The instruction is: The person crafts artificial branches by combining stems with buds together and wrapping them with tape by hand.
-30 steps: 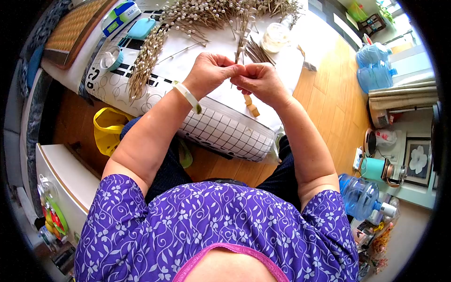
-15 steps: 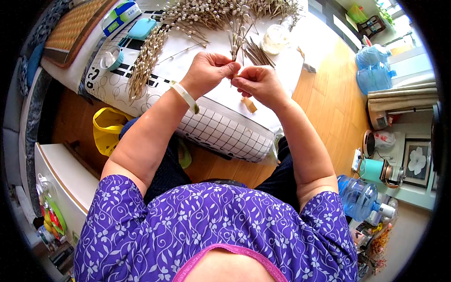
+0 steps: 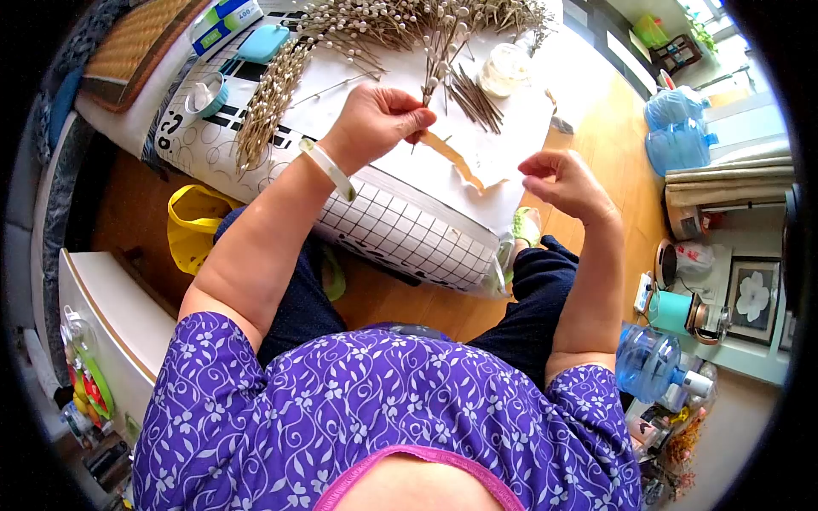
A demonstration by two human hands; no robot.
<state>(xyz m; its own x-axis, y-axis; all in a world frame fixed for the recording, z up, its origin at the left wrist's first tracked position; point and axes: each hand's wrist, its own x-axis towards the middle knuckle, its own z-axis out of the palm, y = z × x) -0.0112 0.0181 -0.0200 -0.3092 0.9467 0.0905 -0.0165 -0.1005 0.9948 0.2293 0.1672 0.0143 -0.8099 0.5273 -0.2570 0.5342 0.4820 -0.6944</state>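
My left hand (image 3: 375, 128) is closed in a pinch around the lower stems of a small bunch of budded twigs (image 3: 436, 64), held upright over the table. A narrow tan strip of tape (image 3: 452, 156) runs from the stems below my left fingertips and sags to the right. Its far end, pale and hard to make out, reaches the fingertips of my right hand (image 3: 573, 186), which is curled closed near the table's right edge. Cut bare stems (image 3: 475, 100) lie just behind the bunch, beside a roll of whitish material (image 3: 504, 70).
More budded twigs (image 3: 375, 25) are heaped along the table's far side, with another bundle (image 3: 271, 106) at the left. A blue-rimmed bowl (image 3: 206, 95) and a light-blue case (image 3: 264, 43) sit on the patterned cloth (image 3: 409, 226). A yellow bag (image 3: 192, 226) stands below at left.
My right hand has moved away to the right from my left hand, and the tan strip now stretches out between them. My left hand keeps its pinch on the twigs, almost in place.
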